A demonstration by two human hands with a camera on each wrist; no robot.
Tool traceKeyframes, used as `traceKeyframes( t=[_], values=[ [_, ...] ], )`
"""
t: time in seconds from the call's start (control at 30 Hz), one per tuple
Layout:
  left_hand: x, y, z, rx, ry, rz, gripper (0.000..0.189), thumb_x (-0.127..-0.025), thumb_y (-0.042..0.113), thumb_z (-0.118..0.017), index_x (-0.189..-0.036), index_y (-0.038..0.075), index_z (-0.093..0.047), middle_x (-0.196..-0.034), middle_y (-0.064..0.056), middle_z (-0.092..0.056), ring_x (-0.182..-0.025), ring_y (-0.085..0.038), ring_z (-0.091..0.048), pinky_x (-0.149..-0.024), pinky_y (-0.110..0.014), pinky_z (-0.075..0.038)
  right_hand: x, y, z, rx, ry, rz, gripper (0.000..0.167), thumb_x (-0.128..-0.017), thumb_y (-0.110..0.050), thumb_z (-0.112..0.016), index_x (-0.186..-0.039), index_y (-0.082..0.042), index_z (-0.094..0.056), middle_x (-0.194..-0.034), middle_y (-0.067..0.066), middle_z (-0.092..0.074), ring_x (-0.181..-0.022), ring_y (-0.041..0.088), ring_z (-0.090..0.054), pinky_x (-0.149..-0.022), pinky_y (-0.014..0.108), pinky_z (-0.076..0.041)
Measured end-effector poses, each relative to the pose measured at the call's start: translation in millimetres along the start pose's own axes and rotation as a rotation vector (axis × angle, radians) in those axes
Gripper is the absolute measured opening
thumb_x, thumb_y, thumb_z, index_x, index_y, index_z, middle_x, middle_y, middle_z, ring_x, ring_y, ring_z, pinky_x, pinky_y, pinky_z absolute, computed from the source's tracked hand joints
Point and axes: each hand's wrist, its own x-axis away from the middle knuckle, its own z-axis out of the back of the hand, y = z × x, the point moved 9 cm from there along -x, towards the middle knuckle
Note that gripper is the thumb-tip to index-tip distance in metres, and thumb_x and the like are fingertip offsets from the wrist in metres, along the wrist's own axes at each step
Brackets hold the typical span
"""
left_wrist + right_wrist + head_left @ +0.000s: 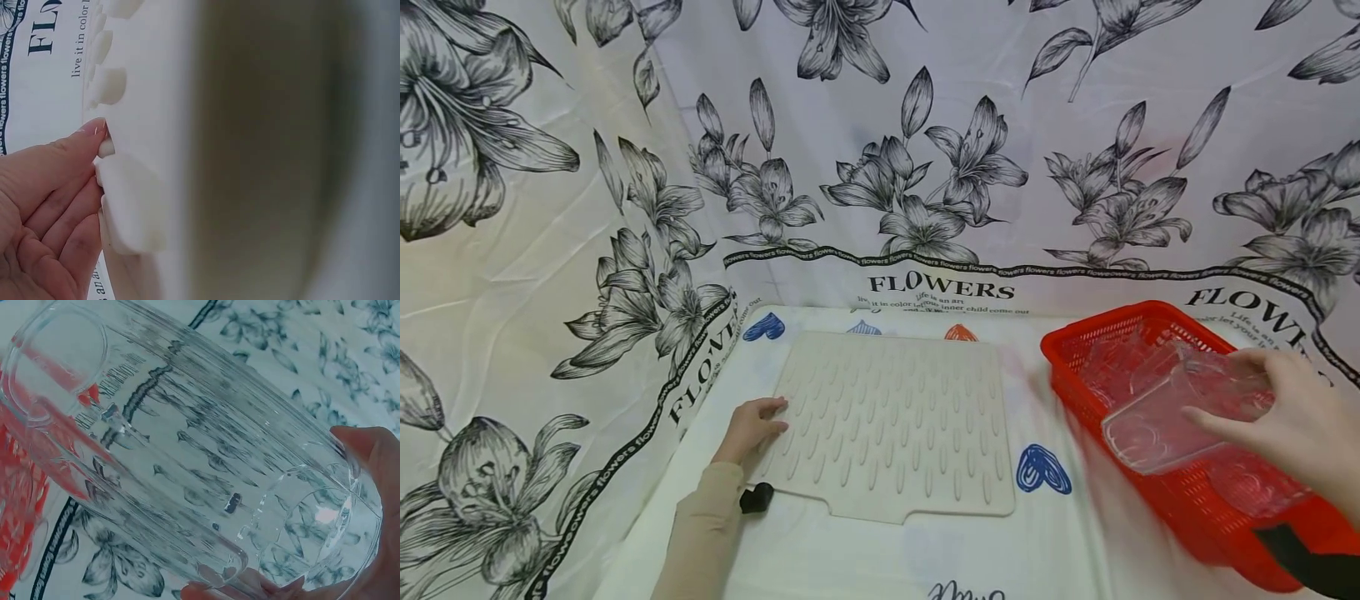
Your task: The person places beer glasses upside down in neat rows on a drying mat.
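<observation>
A beige drying mat (pixel 895 417) with rows of raised oblong ridges lies on the table. At its left edge, my left hand (pixel 752 429) pinches the rim; the left wrist view shows the thumb (pixel 87 139) on the upper side and the fingers curled by the edge. Over the red basket, my right hand (pixel 1292 417) grips a clear tumbler (pixel 1157 425), which is tilted on its side with its wide mouth towards the mat. In the right wrist view, the fingers and thumb (pixel 369 447) wrap round the base of this ribbed tumbler (pixel 181 431).
The red plastic basket (pixel 1054 354), with perforated walls, stands to the right of the mat. More clear tumblers (pixel 1255 483) lie inside it. A white cloth with printed hearts (pixel 1042 469) covers the table, and a flower-printed curtain (pixel 1030 225) hangs behind and at the left.
</observation>
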Motion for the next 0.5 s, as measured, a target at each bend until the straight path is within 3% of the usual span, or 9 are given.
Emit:
traceKeyframes(
  t=[0.1, 0.2, 0.5],
  values=[
    [0.1, 1.0, -0.1, 0.002, 0.005, -0.003, 0.045, -0.071, 0.003, -0.073, -0.112, -0.007, -0.058, -0.116, -0.019, -0.054, -0.114, -0.037, -0.042, -0.096, -0.045, -0.031, 1.2, -16, -5, -0.036, -0.013, 0.046, 0.099, -0.058, -0.048, -0.080, -0.124, 0.009, -0.033, -0.113, 0.027, -0.033, -0.093, 0.045, -0.035, -0.051, 0.049, -0.047],
    [-0.2, 1.7, 0.1, 0.001, 0.007, -0.007, 0.044, -0.071, 0.003, -0.073, -0.111, -0.007, -0.059, -0.116, -0.018, -0.054, -0.113, -0.037, -0.043, -0.096, -0.045, -0.031, 4.8, -36, -9, -0.046, -0.044, 0.077, 0.096, -0.057, -0.045, -0.081, -0.123, 0.007, -0.035, -0.112, 0.022, -0.037, -0.093, 0.041, -0.039, -0.055, 0.042, -0.049],
    [1.9, -1.5, 2.3, 0.012, -0.001, 0.011, 0.044, -0.073, 0.005, -0.073, -0.113, -0.006, -0.058, -0.118, -0.019, -0.053, -0.113, -0.036, -0.044, -0.095, -0.045, -0.033, 20.6, -103, -18, -0.166, -0.160, 0.153, 0.081, -0.063, -0.022, -0.082, -0.120, 0.011, -0.033, -0.108, 0.024, -0.039, -0.092, 0.043, -0.039, -0.066, 0.059, -0.044]
  ],
)
